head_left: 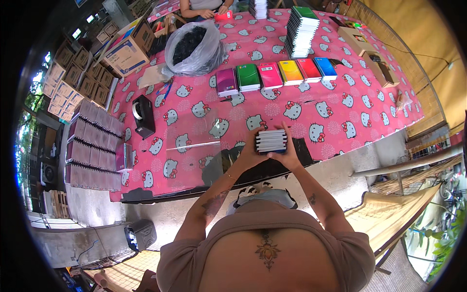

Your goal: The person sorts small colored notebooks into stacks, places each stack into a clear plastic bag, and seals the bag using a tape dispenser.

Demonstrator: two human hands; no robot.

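Between my two hands is a small stack of notebooks (271,141), its white page edges facing up and a blue cover showing at the near side. My left hand (251,150) wraps round the stack's left side. My right hand (289,152) grips the right side, with fingers stretched along it. Both hands are above the near edge of the table (233,113). Farther back, a row of notebook piles runs across the cloth: purple (226,82), green (248,77), pink (270,75), yellow (290,73), red (309,70) and blue (325,68).
A tall notebook stack (300,36) stands behind the row. At left are a black tape dispenser (143,117), piled spiral notebooks (94,148), a plastic bag (211,56) with black contents and cardboard boxes (127,51). Across the table, another person's hands (214,13) hold something red. Open boxes (381,69) sit at right.
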